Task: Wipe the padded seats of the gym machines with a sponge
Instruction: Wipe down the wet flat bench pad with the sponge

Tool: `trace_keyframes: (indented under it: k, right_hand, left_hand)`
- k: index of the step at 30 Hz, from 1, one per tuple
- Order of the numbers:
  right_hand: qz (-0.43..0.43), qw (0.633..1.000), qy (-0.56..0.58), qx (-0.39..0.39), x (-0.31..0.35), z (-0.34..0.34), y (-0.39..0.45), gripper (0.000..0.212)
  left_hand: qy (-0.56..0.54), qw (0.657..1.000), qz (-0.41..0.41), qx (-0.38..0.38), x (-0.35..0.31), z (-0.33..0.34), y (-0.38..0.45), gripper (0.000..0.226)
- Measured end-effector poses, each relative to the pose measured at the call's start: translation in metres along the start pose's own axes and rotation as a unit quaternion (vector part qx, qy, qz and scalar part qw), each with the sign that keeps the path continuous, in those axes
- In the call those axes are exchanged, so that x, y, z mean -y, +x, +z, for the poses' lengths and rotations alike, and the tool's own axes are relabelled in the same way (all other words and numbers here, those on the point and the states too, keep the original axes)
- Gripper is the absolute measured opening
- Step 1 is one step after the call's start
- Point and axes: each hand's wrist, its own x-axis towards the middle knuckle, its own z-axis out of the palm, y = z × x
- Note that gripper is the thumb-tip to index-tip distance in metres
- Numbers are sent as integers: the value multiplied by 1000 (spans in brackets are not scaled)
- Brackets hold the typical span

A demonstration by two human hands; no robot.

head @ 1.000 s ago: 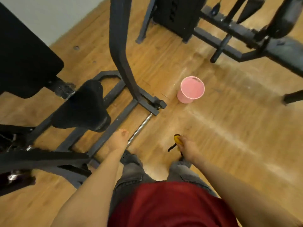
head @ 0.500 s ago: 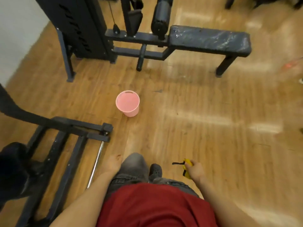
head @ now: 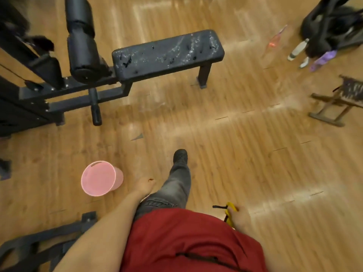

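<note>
The padded bench [head: 168, 53] now sits nearer and the pink bucket [head: 99, 178] has slid lower left as the person steps forward on the wooden floor [head: 255, 154]. The right hand [head: 240, 216] grips the yellow sponge [head: 230, 209] at hip level, fingers curled around it. The left hand [head: 144, 185] hangs empty, loosely curled.
</note>
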Motion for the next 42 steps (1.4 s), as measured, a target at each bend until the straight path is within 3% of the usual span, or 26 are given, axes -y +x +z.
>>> trace_keyframes:
  k: [6, 10, 13, 19, 24, 28, 36, 42]
  right_hand:
    - [-25, 998, -15, -64, 166, -42, 70, 28]
    - [-70, 994, -5, -81, 277, -65, 109, 10]
    - [-73, 992, -6, -106, 340, -82, 146, 23]
    - [-96, 992, -35, -79, 473, -128, 247, 27]
    - [-128, 981, -136, -44, 601, -178, 349, 32]
    - [-165, 964, -208, -19, 693, -196, 401, 33]
    - [-262, 927, -265, 34, 816, -160, 469, 37]
    - [-385, 876, -285, 46, 850, -110, 533, 16]
  left_hand:
    - [54, 998, 10, 18, -139, -85, 103, 33]
    - [64, 998, 10, 27, -211, -120, 151, 33]
    - [65, 998, -4, 22, -253, -132, 182, 34]
    - [35, 998, -46, 5, -332, -150, 263, 30]
    - [-43, 992, -109, -54, -427, -158, 324, 34]
    - [-85, 987, -128, -51, -507, -155, 353, 38]
    - [-31, 993, -72, -90, -603, -192, 437, 43]
    - [62, 987, -59, -135, -621, -215, 524, 52]
